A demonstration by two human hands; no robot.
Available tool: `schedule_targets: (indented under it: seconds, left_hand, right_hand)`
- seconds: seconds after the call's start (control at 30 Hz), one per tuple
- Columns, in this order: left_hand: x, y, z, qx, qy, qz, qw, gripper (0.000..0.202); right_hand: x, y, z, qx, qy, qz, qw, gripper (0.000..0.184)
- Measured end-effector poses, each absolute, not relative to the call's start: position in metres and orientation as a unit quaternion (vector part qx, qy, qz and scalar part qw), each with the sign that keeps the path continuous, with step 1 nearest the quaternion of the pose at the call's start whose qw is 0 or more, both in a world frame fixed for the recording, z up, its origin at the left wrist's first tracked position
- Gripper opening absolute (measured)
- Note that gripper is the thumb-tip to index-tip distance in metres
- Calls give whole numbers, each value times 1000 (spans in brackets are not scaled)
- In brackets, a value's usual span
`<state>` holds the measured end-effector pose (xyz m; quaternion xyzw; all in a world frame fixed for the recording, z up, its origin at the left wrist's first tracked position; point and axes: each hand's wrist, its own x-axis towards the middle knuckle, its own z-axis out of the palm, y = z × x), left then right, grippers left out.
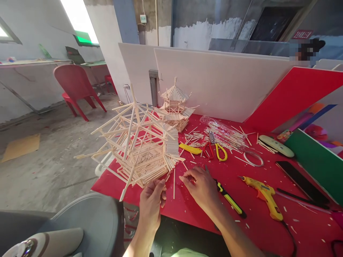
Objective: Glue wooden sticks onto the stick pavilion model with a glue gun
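Near the desk's [184,208] front edge, left hand [151,195] and right hand [200,185] have fingers curled, grip contents indeterminable; apparent work on the stick frame [147,157] calls for steady alignment.

The stick model [150,159] looks matt wood, the glue gun [265,195] smooth plastic, the floor [61,150] rough concrete.

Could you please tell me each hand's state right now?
Left hand: closed, fingers curled; anything held is unclear.
Right hand: fingers bent toward thumb; anything held is unclear.
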<state>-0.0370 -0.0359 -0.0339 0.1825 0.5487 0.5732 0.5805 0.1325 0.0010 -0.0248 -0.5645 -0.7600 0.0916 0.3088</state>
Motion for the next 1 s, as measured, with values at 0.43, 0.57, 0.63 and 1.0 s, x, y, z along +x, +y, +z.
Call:
schedule_targets:
  seconds: [0.43,0.57,0.63,1.0]
  left_hand:
    - [-36,-35,-39,222,564,562,563,34]
    - [-33,-37,-39,216,571,570,550,33]
    - [-31,-38,-38,219,573,571,545,34]
    - [-24,-52,-33,241,595,582,498,33]
  right_hand:
    - [129,4,-24,-553,-782,97,269,7]
    - [134,1,-25,-559,-780,115,258,10]
    - [137,-1,-25,-561,-777,126,257,12]
    - [159,-21,-20,-591,-748,180,241,21]
